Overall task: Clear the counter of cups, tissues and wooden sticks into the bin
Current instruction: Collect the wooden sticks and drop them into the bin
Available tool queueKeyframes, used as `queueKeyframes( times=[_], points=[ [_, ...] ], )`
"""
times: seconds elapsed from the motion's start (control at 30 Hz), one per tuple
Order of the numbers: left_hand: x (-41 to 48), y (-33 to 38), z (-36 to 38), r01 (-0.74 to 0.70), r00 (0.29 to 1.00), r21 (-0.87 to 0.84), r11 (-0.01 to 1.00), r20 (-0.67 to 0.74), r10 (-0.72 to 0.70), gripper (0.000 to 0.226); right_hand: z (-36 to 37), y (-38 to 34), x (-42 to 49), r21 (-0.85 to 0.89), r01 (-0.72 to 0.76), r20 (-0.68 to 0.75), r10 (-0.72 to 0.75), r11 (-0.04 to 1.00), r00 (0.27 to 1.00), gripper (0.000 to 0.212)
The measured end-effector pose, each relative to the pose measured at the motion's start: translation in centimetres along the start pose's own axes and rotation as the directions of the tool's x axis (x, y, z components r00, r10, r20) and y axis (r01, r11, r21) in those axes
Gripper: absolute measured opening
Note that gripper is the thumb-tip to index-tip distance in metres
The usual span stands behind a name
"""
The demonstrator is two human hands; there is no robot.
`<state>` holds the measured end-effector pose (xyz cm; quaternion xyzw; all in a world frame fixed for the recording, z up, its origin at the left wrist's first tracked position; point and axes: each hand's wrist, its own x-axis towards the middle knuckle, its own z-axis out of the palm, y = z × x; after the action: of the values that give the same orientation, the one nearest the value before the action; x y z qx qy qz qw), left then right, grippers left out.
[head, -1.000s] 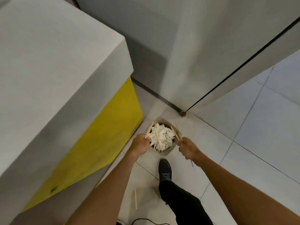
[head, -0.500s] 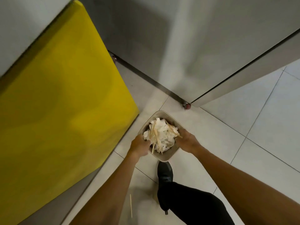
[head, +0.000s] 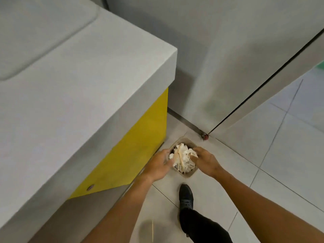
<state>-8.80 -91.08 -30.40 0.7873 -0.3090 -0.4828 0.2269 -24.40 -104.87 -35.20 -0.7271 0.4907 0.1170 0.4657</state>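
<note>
- Both hands are down at the bin [head: 188, 175], which stands on the floor [head: 263, 181] just beside the yellow panel [head: 140, 146] under the worktop [head: 70, 85].
- The bin is heaped: tissues [head: 184, 152] and sticks [head: 180, 159] stand above its rim.
- The left hand [head: 158, 163] lies against the heap's left side, fingers fairly straight, pressing rather than gripping.
- The right hand [head: 205, 160] sits on the right side, fingers bent over a tissue. I cannot tell whether it is grasping or only pushing.
- The step, I'd judge, is packing the load down into the bin.
- Next calls for a firm downward push, then letting go without dragging sticks out.
- A stray stick [head: 152, 230] lies on the floor near the shoe [head: 186, 193] and needs binning too.
</note>
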Motion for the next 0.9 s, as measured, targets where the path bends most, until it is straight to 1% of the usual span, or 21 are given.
queueKeyframes(
  times=[0.1, 0.13, 0.23, 0.33, 0.4, 0.5, 0.6, 0.7, 0.77, 0.9],
  points=[
    [-5.6, 1.7, -2.9, -0.123, 0.99, 0.053, 0.991, -0.058, 0.127, 0.05, -1.1, -4.6, -6.0, 0.106, 0.133, -0.074, -0.125, 0.986, 0.989, 0.031],
    [-7.6, 2.3, -4.0, -0.158, 0.983, 0.073, 0.985, -0.08, 0.163, 0.053, -1.4, -6.2, -8.1, 0.126, 0.168, -0.105, -0.155, 0.978, 0.982, 0.032],
    [-13.2, 4.1, -7.3, -0.27, 0.947, 0.135, 0.953, -0.143, 0.288, 0.054, -2.1, -10.7, -13.8, 0.159, 0.256, -0.209, -0.221, 0.954, 0.953, 0.045],
    [-18.7, 5.4, -10.4, -0.382, 0.887, 0.165, 0.909, -0.21, 0.411, 0.053, -2.7, -15.5, -19.1, 0.177, 0.406, -0.3, -0.344, 0.897, 0.89, 0.044],
    [-22.0, 5.7, -12.4, -0.437, 0.85, 0.162, 0.885, -0.247, 0.465, 0.05, -2.8, -18.4, -22.0, 0.16, 0.493, -0.342, -0.421, 0.855, 0.84, 0.039],
    [-27.4, 5.0, -16.3, -0.473, 0.798, 0.194, 0.86, -0.319, 0.511, 0.046, -2.1, -23.2, -25.8, 0.107, 0.607, -0.394, -0.527, 0.787, 0.753, 0.03],
    [-32.8, 2.5, -20.5, -0.452, 0.757, 0.233, 0.861, -0.41, 0.508, 0.043, 0.0, -28.4, -28.9, 0.073, 0.698, -0.42, -0.613, 0.712, 0.669, 0.023],
    [-38.1, -1.9, -24.3, -0.377, 0.718, 0.266, 0.887, -0.521, 0.462, 0.041, 3.7, -33.3, -31.2, 0.048, 0.75, -0.377, -0.683, 0.66, 0.625, 0.022],
    [-41.3, -5.3, -26.6, -0.301, 0.696, 0.279, 0.912, -0.589, 0.41, 0.041, 6.6, -36.3, -32.4, 0.044, 0.769, -0.297, -0.727, 0.637, 0.619, 0.022],
    [-46.8, -12.8, -30.3, -0.137, 0.653, 0.216, 0.967, -0.714, 0.252, 0.04, 12.9, -41.4, -34.4, 0.027, 0.795, -0.04, -0.794, 0.606, 0.606, 0.029]
  ],
)
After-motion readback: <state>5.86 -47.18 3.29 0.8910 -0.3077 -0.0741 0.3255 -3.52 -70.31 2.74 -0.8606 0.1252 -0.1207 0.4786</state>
